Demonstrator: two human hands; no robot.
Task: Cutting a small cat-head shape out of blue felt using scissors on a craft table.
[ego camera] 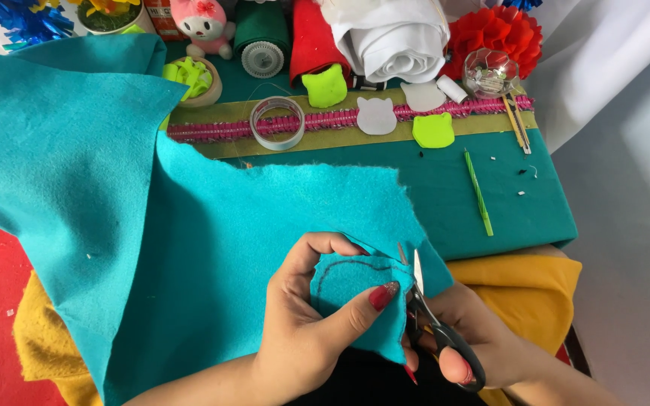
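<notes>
A large sheet of teal felt (114, 195) is draped over the table and my lap. My left hand (306, 316) pinches a folded flap of it (355, 289) that carries a dark drawn outline, thumb on top. My right hand (464, 346) grips black-handled scissors (426, 316), whose blades point up and sit at the flap's right edge, against the outline.
On the green table top (490, 203) lie cat-shaped felt pieces in lime (433, 129) and white (376, 115), a tape roll (277, 122), a green pen (478, 192), a pink trim strip (212, 130), a clear pin box (488, 71), felt rolls and a plush toy (203, 26). Yellow felt (524, 282) lies beneath.
</notes>
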